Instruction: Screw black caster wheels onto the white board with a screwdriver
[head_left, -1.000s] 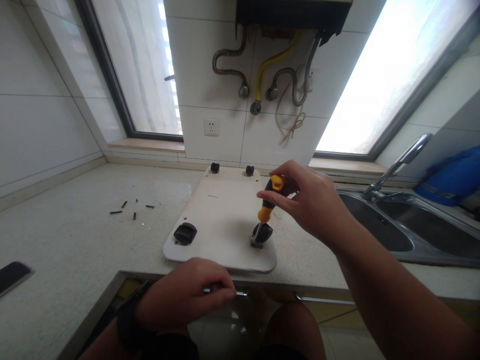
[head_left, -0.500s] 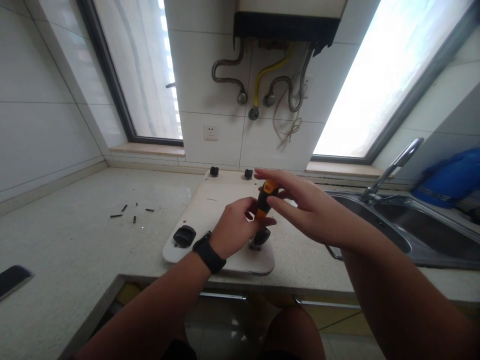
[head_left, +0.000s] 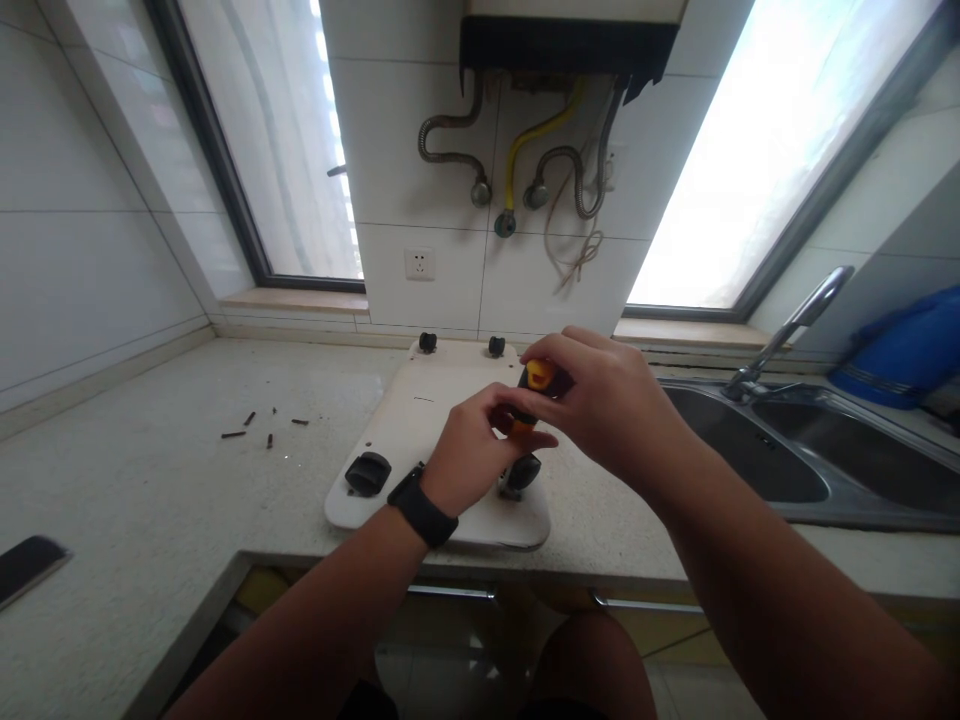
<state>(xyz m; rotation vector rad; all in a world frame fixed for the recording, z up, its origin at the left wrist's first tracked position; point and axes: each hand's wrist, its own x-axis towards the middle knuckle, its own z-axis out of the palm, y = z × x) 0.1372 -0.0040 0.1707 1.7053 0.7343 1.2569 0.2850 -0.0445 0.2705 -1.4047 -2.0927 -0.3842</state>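
A screwdriver [head_left: 538,375] with an orange and black handle stands roughly upright over the near right caster [head_left: 523,472]. My right hand [head_left: 600,385] is closed round the top of its handle. Lower down, my left hand [head_left: 484,435] pinches the same handle near its base. The tool's tip is hidden behind my left fingers. Beneath my hands lies a white board [head_left: 450,385] with rounded corners, wheels upward. Its other black casters are the near left one [head_left: 368,473], the far left one [head_left: 427,343] and the far right one [head_left: 496,346].
Several small dark screws [head_left: 233,435] lie on the pale countertop [head_left: 172,480] to the left. A dark flat object [head_left: 31,568] rests at the left edge. To the right is a steel double sink [head_left: 750,440] with a tap [head_left: 795,325]. Pipes [head_left: 510,150] run down the wall behind.
My right hand has gone from extended fingers beside the screwdriver handle to fingers curled round its top. The left hand keeps its hold, and the board lies where it was.
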